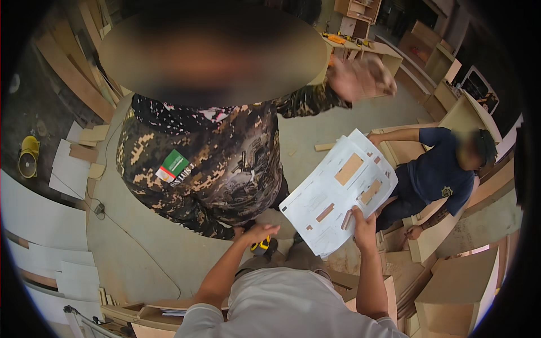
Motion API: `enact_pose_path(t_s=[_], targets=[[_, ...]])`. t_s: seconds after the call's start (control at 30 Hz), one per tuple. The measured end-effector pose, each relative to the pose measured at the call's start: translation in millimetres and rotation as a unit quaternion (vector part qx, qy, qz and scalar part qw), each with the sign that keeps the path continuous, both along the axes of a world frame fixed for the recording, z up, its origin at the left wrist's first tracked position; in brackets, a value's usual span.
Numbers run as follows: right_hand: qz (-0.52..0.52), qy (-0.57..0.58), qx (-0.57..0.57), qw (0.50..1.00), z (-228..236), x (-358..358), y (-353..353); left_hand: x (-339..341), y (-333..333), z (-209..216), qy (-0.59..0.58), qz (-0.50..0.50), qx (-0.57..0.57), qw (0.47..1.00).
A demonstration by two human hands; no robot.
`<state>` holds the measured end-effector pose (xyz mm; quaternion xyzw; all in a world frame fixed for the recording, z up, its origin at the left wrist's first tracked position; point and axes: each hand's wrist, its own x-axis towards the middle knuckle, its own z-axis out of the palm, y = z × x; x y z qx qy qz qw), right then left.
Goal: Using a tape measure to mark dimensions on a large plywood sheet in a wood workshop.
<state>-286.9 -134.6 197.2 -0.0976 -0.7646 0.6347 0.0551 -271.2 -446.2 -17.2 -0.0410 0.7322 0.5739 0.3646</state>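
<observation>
Printed sheets of drawings with brown panel shapes (315, 194) are gripped at their lower right edge by my right hand (364, 226), thumb on top. Under my left hand (258, 232) is a yellow and black tape measure (260, 246); the hand appears closed round it, its lower fingers hidden, one finger or the thumb pointing right. Close in front stands a person in a camouflage-patterned top (208, 163). That person's lowered hand (239, 232) is beside my left hand; their other hand (363, 76) is raised and blurred, beyond the sheets.
At right, another person in a dark blue shirt (442, 169) is among wooden cabinet boxes (459, 287). White panels (45, 217) lie at left, near a yellow round-fronted device (28, 156). A cable (141, 248) crosses the floor. A workbench (386, 53) with tools stands behind.
</observation>
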Motion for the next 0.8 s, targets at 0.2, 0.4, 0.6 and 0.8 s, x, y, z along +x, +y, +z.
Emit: enact_pose_path(t_s=[0.2,0.4,0.6,0.8], targets=[[-0.032,0.023,-0.045,0.998,-12.7,-13.8,-5.1,45.7,-29.7,-94.2,-0.084,-0.127,-0.117,0.981],[-0.043,0.013,-0.083,0.996,-24.9,-26.9,-14.4,51.0,-53.7,-104.5,-0.208,-0.014,-0.09,0.974],[-0.051,-0.002,-0.107,0.993,-45.3,-41.0,-24.8,60.3,-47.5,-123.8,-0.005,-0.179,-0.114,0.977],[-0.044,-0.023,-0.146,0.988,-59.2,-37.2,-6.8,43.5,-12.0,-82.5,0.009,-0.31,-0.228,0.923]])
